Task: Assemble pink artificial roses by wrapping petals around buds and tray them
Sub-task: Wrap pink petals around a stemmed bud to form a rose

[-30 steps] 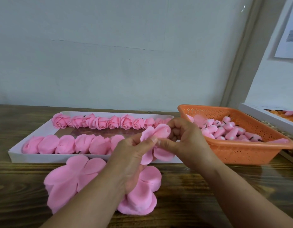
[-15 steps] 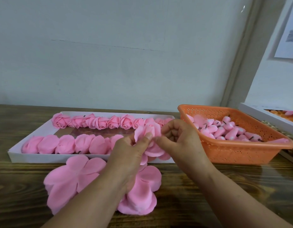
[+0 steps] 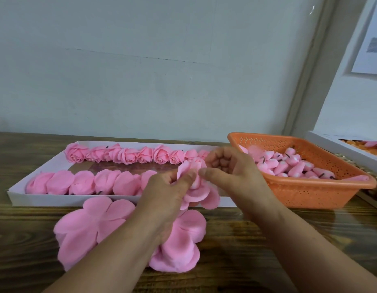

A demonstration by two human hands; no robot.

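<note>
Above the white tray's (image 3: 119,201) near-right edge, L hand (image 3: 168,193) pinched the part-wrapped rose (image 3: 196,180) w/ thumb and forefinger to steady it, while R hand (image 3: 229,172), fingers curled, pinched a petal to fold it round the bud.

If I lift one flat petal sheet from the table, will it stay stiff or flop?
Probably floppy: the petal sheet looks thin and soft. The petals of the rose in the left hand droop, so likely light too.
</note>
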